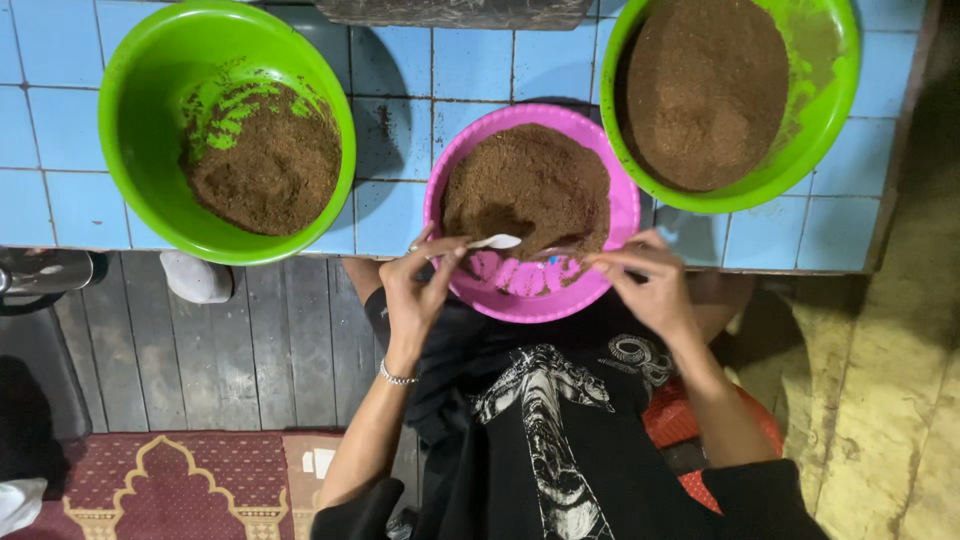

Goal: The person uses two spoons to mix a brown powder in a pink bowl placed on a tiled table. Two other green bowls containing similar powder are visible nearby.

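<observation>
A pink bowl point(626, 215) of brown powder point(530, 180) sits at the near edge of a blue tiled counter point(400, 60), hanging partly over it. My left hand point(420, 290) pinches a small white spoon point(495, 241) over the bowl's near, emptied side. At the bowl's near rim, my right hand point(645, 285) has its fingertips closed on something small and clear with a blue spot point(553, 259); what it is I cannot tell. A bracelet is on my left wrist.
Two green bowls holding brown powder flank the pink one, one at the left point(130, 150) and one at the back right point(835, 100). A dark tray point(450, 10) lies at the far edge. Below are a wooden floor point(250, 340), a red patterned rug point(170, 480) and a red stool point(680, 420).
</observation>
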